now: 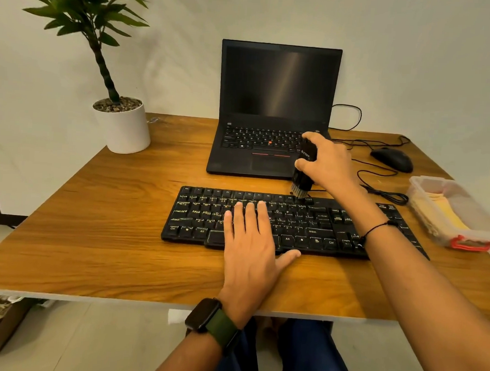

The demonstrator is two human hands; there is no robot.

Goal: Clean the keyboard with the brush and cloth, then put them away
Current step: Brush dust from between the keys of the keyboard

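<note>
A black keyboard (307, 223) lies across the middle of the wooden desk (91, 233). My left hand (251, 243) rests flat on its keys, fingers straight and the thumb at the front edge. My right hand (325, 161) grips a black brush (303, 179) held upright, its grey bristles touching the keyboard's top row. A yellow cloth (443, 214) lies folded inside a clear plastic box (427, 185) at the right edge of the desk.
An open black laptop (274, 107) stands behind the keyboard. A black mouse (393, 159) and its looping cable (381, 190) lie at the back right. A potted plant in a white pot (124, 126) stands at the back left.
</note>
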